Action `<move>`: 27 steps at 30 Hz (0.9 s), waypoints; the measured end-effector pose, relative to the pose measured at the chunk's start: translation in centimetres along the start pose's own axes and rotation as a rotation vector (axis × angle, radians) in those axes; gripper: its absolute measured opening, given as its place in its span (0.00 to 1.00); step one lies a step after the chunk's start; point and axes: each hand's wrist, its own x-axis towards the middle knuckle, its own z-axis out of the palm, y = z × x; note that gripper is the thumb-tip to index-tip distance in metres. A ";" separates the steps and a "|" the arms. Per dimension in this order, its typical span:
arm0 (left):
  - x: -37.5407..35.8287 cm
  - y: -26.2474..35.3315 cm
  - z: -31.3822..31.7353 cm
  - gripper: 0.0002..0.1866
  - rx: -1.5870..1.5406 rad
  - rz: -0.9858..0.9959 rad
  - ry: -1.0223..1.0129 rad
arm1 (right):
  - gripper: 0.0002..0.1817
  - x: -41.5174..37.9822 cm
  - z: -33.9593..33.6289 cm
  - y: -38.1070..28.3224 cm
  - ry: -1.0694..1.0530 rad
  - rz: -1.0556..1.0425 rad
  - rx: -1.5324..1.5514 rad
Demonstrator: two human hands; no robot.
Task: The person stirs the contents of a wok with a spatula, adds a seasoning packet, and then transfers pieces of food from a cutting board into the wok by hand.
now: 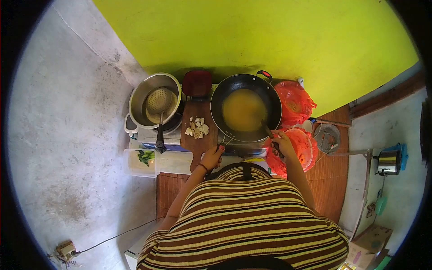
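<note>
A black wok [219, 94] sits on the stove, with yellowish liquid [244, 110] in its bottom. My left hand [211, 158] is closed around the wok's handle [221, 147] at the near left. In my right hand [282, 143] is the dark handle of a spatula [267, 129]. Its far end reaches into the liquid at the wok's near right side, and the blade's shape is hidden. Left of the wok lies a wooden cutting board [197, 147] with pale chopped pieces [197, 128], possibly garlic, on it.
A steel pot [134, 104] holds a perforated skimmer [159, 100]. Behind the board is a dark red container [197, 83]. A clear tray [127, 163] with green leaves [146, 157] stands front left. Red plastic bags [308, 150] line containers to the right, close to my right hand.
</note>
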 end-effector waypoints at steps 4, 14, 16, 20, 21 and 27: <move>-0.3 0.3 0.1 0.16 -0.017 -0.005 0.002 | 0.20 -0.8 0.4 -1.2 -0.071 0.007 0.026; -0.3 0.6 0.0 0.15 0.031 -0.011 0.006 | 0.23 -1.3 0.9 -1.2 0.030 -0.204 -0.160; -0.1 0.3 -0.1 0.16 0.006 -0.003 -0.005 | 0.23 -1.0 0.5 -0.7 0.103 -0.222 -0.226; 0.1 0.0 -0.2 0.15 0.010 0.000 -0.008 | 0.23 -0.3 -0.4 0.8 0.146 -0.183 -0.220; 0.0 0.1 -0.2 0.15 0.013 -0.001 -0.010 | 0.23 -0.2 -0.5 1.1 0.132 -0.155 -0.182; 0.2 0.0 -0.3 0.16 0.011 -0.004 -0.001 | 0.21 -0.7 -0.3 0.3 0.004 0.032 0.133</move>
